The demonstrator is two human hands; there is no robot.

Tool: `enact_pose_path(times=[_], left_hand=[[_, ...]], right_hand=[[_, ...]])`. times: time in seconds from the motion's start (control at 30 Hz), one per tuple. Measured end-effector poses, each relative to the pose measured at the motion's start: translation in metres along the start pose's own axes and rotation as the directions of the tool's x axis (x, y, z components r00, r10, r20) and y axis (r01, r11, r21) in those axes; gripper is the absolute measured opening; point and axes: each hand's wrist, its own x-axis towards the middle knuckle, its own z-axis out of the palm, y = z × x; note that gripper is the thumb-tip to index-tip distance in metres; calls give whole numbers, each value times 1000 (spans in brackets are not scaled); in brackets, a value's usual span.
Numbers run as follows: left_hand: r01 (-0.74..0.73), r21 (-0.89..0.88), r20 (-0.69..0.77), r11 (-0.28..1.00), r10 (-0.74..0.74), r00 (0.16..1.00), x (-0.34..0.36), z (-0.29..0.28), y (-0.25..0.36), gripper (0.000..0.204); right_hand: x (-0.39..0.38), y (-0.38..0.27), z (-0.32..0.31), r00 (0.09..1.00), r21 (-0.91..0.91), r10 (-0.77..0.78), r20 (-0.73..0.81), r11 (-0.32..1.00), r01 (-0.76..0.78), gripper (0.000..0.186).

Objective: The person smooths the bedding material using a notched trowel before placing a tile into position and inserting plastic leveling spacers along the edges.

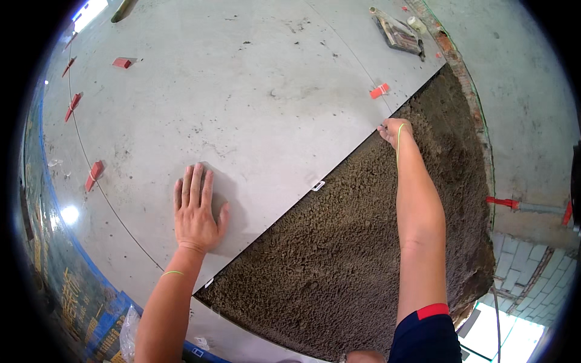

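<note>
My left hand lies flat on a large grey tile, fingers stretched out. My right hand is at the tile's right edge, by a thin joint line. Its fingers are pinched together at the edge; anything between them is too small to make out. Beside that edge spreads a bed of coarse brown mortar, lying under my right forearm. A white tile clip sits on the edge between my hands, and another white clip is at the near corner. A red wedge stands on the joint beyond my right hand.
Several red wedges line the left joint, and a loose red wedge lies on the tile. A package rests at the far right. A wall with a red pipe fitting borders the mortar. Printed floor covering lies at left.
</note>
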Motion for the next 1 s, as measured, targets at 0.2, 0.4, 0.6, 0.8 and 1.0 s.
enact_pose_path(times=[0.2, 0.4, 0.6, 0.8, 1.0], left_hand=[[13, -31, 32, 999, -12, 999, 2, 2, 2, 77], [11, -31, -6, 999, -11, 1000, -3, -1, -3, 77], [-4, -50, -20, 999, 3, 1000, 2, -1, 3, 76], [-8, -17, -59, 1000, 7, 998, 0, 3, 4, 72], [6, 13, -50, 1000, -5, 999, -2, -2, 6, 70]], right_hand=[[17, 8, 5, 995, 12, 15, -102, 1000, -14, 22], [21, 10, 13, 989, 206, 121, -82, 973, -102, 16], [57, 17, -4, 990, 163, 134, -37, 979, -126, 15], [16, 8, -13, 989, 226, 73, 126, 969, -100, 30], [-62, 22, -38, 986, 298, -162, 29, 943, 147, 21]])
